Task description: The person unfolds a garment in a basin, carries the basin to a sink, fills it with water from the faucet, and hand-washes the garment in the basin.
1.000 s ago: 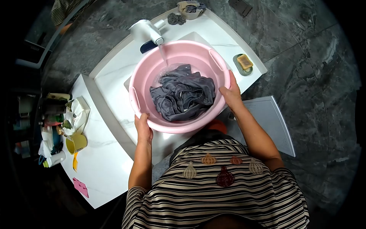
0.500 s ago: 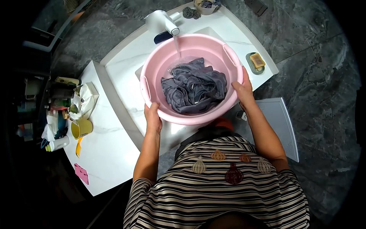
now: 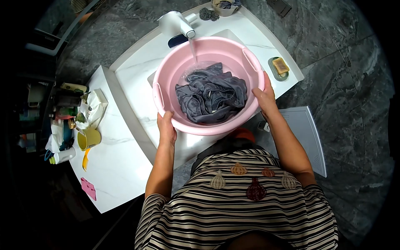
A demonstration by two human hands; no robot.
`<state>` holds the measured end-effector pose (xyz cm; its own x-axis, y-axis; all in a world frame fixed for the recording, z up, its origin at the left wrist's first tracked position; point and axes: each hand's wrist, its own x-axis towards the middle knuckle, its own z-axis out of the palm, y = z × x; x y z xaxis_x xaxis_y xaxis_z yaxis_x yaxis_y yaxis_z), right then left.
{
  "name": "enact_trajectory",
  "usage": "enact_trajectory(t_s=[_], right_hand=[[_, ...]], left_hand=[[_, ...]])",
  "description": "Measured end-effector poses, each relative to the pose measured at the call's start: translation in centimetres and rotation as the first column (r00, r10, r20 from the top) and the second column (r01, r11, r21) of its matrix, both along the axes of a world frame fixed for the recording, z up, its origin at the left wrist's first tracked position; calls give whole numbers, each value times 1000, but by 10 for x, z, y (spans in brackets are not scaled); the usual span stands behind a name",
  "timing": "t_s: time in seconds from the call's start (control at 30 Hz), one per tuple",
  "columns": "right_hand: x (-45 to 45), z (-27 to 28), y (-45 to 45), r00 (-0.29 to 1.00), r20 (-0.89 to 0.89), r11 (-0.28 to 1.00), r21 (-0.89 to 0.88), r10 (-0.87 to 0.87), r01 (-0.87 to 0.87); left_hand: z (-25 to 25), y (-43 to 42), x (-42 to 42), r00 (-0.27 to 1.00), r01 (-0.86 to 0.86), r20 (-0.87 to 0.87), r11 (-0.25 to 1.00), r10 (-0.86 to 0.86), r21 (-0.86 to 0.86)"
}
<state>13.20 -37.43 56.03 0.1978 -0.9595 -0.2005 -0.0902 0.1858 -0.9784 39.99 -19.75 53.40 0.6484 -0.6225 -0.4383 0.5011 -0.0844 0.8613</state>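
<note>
A pink plastic basin (image 3: 196, 129) stands over the sink, directly under the tap (image 3: 183, 29). Water runs from the spout into it and bubbles where it lands. Inside lies a bunched dark grey garment (image 3: 212, 98), partly under water. My left hand (image 3: 166, 127) grips the rim at the lower left, thumb on top. On the right side of the rim, my right hand (image 3: 265, 98) holds on with its thumb over the edge. The fingers beneath the rim are largely hidden on both hands.
A soap bar (image 3: 281, 66) rests in a dish at right. Behind the tap are a dark scouring pad (image 3: 209, 14) and a small tub (image 3: 225, 8). The left counter bears a yellow cup (image 3: 89, 139), an orange-handled tool (image 3: 86, 160), a pink cloth (image 3: 88, 188) and bottles.
Water keeps running into the basin, and its level looks slightly higher around the garment. Both hands stay on the rim with barely any shift.
</note>
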Motion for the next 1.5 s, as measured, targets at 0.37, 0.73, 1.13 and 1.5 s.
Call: enact_trajectory(t_s=[0.37, 0.73, 1.13, 1.5], right_hand=[[0, 0, -1, 1000, -2, 1000, -1, 7, -7], [1, 2, -2, 1000, 6, 1000, 1, 23, -23], [-3, -4, -4, 999, 1, 999, -18, 42, -42], [-5, -9, -5, 999, 7, 999, -23, 46, -45]], left_hand=[[-5, 3, 3, 999, 38, -6, 999, -38, 5], [-12, 5, 4, 999, 43, -4, 999, -43, 27], [-1, 2, -6, 999, -49, 13, 999, 49, 3], [-3, 4, -6, 999, -50, 17, 999, 50, 7]])
